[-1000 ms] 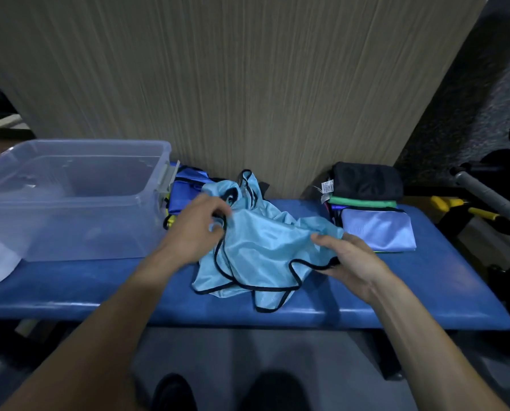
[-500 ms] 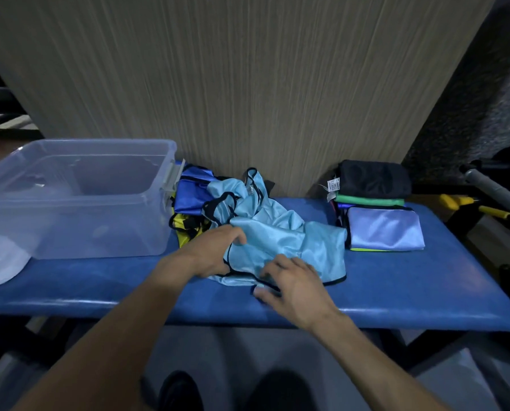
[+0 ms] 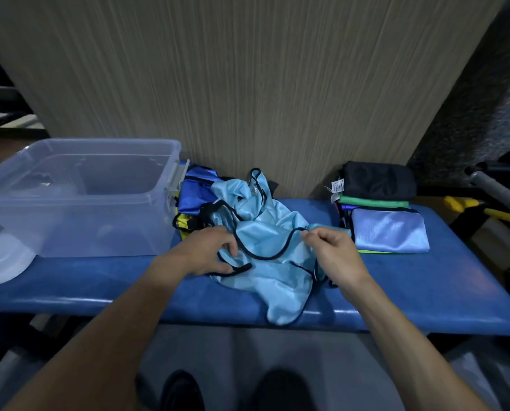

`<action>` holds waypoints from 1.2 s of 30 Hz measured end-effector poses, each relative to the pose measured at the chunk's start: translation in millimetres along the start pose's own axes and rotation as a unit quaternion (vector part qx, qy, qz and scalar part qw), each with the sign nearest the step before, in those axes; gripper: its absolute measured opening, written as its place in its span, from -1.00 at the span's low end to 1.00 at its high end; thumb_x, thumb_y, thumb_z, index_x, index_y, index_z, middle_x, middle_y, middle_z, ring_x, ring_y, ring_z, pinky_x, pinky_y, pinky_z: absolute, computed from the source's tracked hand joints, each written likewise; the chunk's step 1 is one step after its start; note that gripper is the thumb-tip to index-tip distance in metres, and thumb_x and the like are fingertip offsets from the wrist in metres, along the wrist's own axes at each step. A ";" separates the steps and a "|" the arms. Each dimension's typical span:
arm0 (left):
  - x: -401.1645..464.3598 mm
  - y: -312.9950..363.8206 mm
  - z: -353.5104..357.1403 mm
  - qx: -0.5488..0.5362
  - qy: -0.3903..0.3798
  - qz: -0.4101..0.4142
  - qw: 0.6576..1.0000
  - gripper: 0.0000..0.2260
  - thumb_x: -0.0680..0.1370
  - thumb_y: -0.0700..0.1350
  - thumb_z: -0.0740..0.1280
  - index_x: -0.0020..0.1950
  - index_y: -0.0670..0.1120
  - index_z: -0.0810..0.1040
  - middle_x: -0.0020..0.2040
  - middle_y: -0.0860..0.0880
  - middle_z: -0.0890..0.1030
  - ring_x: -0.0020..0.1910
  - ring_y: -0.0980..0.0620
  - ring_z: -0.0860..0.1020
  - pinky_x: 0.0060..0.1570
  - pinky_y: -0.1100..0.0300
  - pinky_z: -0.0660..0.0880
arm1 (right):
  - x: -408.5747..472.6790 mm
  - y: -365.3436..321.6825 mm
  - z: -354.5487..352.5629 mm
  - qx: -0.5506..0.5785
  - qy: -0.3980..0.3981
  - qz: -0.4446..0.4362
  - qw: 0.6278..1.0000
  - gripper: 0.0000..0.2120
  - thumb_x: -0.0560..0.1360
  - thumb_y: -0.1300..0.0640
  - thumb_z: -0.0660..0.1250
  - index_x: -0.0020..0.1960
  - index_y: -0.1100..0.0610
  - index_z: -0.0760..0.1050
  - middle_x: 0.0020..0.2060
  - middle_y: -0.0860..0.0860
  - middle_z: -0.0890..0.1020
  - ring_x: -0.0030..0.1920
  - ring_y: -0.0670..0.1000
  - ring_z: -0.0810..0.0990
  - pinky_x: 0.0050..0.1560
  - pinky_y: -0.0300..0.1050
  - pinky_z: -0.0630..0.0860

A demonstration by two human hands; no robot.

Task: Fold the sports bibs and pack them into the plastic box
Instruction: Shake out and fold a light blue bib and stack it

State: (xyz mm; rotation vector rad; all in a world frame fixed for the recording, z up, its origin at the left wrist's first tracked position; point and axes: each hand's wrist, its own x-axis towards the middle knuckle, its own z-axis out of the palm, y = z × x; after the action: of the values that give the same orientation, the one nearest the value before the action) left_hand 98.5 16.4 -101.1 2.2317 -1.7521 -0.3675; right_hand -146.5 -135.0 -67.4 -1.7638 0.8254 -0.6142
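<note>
A crumpled light blue bib [image 3: 273, 262] with black trim lies in the middle of the blue bench [image 3: 410, 295], one end hanging over the front edge. My left hand [image 3: 206, 252] grips its left side, fingers curled into the fabric. My right hand [image 3: 333, 250] pinches the bib's trimmed edge and lifts it a little. The clear plastic box [image 3: 78, 197] stands open at the left of the bench. Behind the bib lies a heap of unfolded bibs [image 3: 194, 200], dark blue and yellow. A stack of folded bibs [image 3: 387, 221] sits at the right.
The box's lid [image 3: 1, 259] lies at the far left of the bench. A wood-grain wall panel [image 3: 247, 84] rises right behind the bench. Gym gear with a grey handle and yellow parts [image 3: 485, 203] stands to the right. My shoes [image 3: 233, 390] show below the bench.
My right hand has moved from the bib's front edge up and right, and now pinches the trim. The bib has been pulled toward the front, one end now hanging over the edge.
</note>
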 end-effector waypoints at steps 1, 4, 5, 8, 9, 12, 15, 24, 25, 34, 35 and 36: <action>0.9 2.9 -0.3 0.017 -0.001 0.001 1.000 -0.79 0.45 0.02 0.55 0.00 0.15 0.59 0.00 0.17 0.47 0.00 0.15 0.47 0.06 0.13 0.46 | 2.0 1.4 -0.6 0.010 -0.002 0.014 1.000 -0.71 0.60 0.14 0.34 -0.27 0.19 0.44 -0.44 -0.03 0.40 -0.38 -0.06 0.33 -0.29 -0.14 0.30; 3.4 10.0 0.2 0.085 -0.001 0.005 0.996 -0.87 0.51 -0.03 0.47 0.05 0.09 0.63 0.06 0.09 0.51 0.10 0.01 0.52 0.10 0.00 0.47 | 2.5 4.4 -0.1 -0.029 -0.006 0.026 0.999 -0.79 0.59 0.23 0.29 -0.05 -0.02 0.65 -0.41 -0.07 0.54 -0.43 -0.04 0.39 -0.36 -0.15 0.35; 3.7 9.5 1.5 0.099 -0.008 0.003 0.995 -0.82 0.52 -0.04 0.45 0.12 0.07 0.62 0.12 0.06 0.51 0.14 -0.01 0.51 0.12 -0.02 0.46 | 2.2 5.2 0.3 -0.059 -0.004 0.010 0.998 -0.74 0.58 0.26 0.28 -0.04 -0.05 0.65 -0.40 -0.11 0.54 -0.46 -0.06 0.39 -0.41 -0.19 0.35; 1.9 5.9 3.8 0.100 -0.045 -0.012 0.994 -0.60 0.51 -0.09 0.38 0.35 0.04 0.50 0.25 0.02 0.45 0.23 -0.05 0.44 0.19 -0.07 0.43 | -2.3 3.0 3.1 -0.132 -0.041 -0.041 0.990 -0.71 0.52 0.33 0.30 -0.06 -0.05 0.63 -0.17 -0.12 0.65 -0.22 -0.08 0.60 -0.27 -0.38 0.43; 1.8 5.7 5.0 0.110 -0.045 -0.014 0.993 -0.58 0.51 -0.11 0.37 0.37 0.04 0.48 0.26 0.02 0.44 0.24 -0.06 0.44 0.20 -0.07 0.43 | -3.9 3.6 5.1 -0.168 -0.067 -0.056 0.982 -0.69 0.50 0.34 0.30 -0.06 -0.07 0.61 -0.11 -0.13 0.65 -0.12 -0.11 0.62 -0.20 -0.44 0.43; 2.9 11.8 7.5 0.146 -0.001 -0.025 0.989 -0.72 0.54 -0.17 0.32 0.25 0.00 0.53 0.21 0.02 0.49 0.20 -0.06 0.49 0.16 -0.03 0.44 | -8.5 6.1 15.0 -0.249 -0.126 -0.085 0.956 -0.63 0.48 0.35 0.25 -0.08 -0.13 0.57 -0.11 -0.18 0.62 -0.09 -0.14 0.59 -0.15 -0.49 0.38; 2.6 15.9 4.4 0.140 0.044 -0.016 0.989 -0.98 0.58 -0.12 0.35 -0.01 -0.01 0.56 -0.03 0.04 0.57 0.00 -0.04 0.56 0.00 0.02 0.46 | -11.5 3.0 19.7 -0.243 -0.128 -0.084 0.958 -0.66 0.52 0.35 0.20 -0.13 -0.07 0.58 -0.25 -0.17 0.58 -0.34 -0.22 0.51 -0.31 -0.43 0.37; -41.3 52.2 -65.3 -0.339 0.216 0.060 0.914 -0.85 0.62 -0.30 0.34 -0.03 -0.06 0.61 -0.13 0.14 0.67 -0.10 0.21 0.59 0.01 0.34 0.50 | -11.4 -17.9 0.8 -0.109 -0.156 -0.045 0.981 -0.84 0.59 0.26 0.27 -0.09 0.28 0.59 -0.47 -0.09 0.42 -0.44 -0.12 0.31 -0.37 -0.22 0.27; -47.1 62.8 -76.5 -0.364 0.223 0.074 0.901 -0.86 0.62 -0.29 0.32 -0.02 -0.07 0.60 -0.12 0.15 0.66 -0.07 0.21 0.59 0.03 0.34 0.50 | -13.5 -21.0 -0.7 -0.092 -0.161 -0.043 0.982 -0.86 0.58 0.26 0.29 -0.09 0.27 0.60 -0.42 -0.03 0.45 -0.39 -0.08 0.34 -0.33 -0.17 0.28; -99.3 170.8 -226.2 -0.193 0.161 0.216 0.944 -0.91 0.55 -0.13 0.45 -0.01 -0.14 0.69 -0.10 0.03 0.71 -0.08 0.17 0.64 -0.04 0.31 0.51 | -25.6 -118.2 -35.7 -0.037 -0.123 -0.103 0.986 -0.53 0.46 -0.17 0.30 -0.20 0.28 0.41 -0.27 0.06 0.42 -0.21 0.02 0.37 -0.11 -0.01 0.27; -105.7 182.6 -241.9 -0.193 0.172 0.240 0.936 -0.90 0.54 -0.12 0.44 -0.01 -0.13 0.69 -0.12 0.04 0.71 -0.09 0.18 0.64 -0.05 0.32 0.50 | -23.6 -135.7 -39.4 -0.033 -0.121 -0.116 0.985 -0.42 0.46 -0.25 0.34 -0.17 0.33 0.40 -0.25 0.07 0.43 -0.20 0.05 0.37 -0.12 0.01 0.26; -112.0 193.4 -255.3 -0.189 0.178 0.261 0.930 -0.90 0.54 -0.11 0.44 -0.01 -0.12 0.69 -0.12 0.08 0.69 -0.09 0.20 0.63 -0.05 0.33 0.49 | -23.0 -156.0 -43.2 -0.025 -0.114 -0.133 0.984 -0.35 0.45 -0.29 0.36 -0.15 0.36 0.39 -0.23 0.08 0.45 -0.19 0.05 0.38 -0.13 0.03 0.27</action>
State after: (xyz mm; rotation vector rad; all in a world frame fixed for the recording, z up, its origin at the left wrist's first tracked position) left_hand -8.3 97.5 210.5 1.3948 -1.7982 -0.1491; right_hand -155.5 -109.1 93.8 -1.9651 0.4558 -0.5540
